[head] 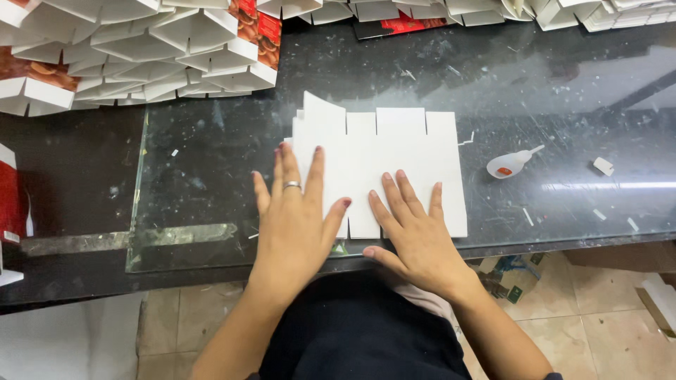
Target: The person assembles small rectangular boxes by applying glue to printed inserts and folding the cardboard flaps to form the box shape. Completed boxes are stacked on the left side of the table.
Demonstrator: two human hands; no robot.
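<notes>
Both hands lie flat and spread on the white die-cut cardboard blank (pixel 394 169), pinching nothing. I see the left hand (pixel 299 211) on the blank's left edge, fingers over the raised folded flap there, and the right hand (pixel 415 236) on its near middle. The blank's long axis runs left to right across the glass-topped surface (pixel 563 105), its near edge just short of the surface's front rim. A small glue bottle (pixel 510 164) lies right of the blank; stacked folded cartons (pixel 155 49) sit beyond it to the left.
</notes>
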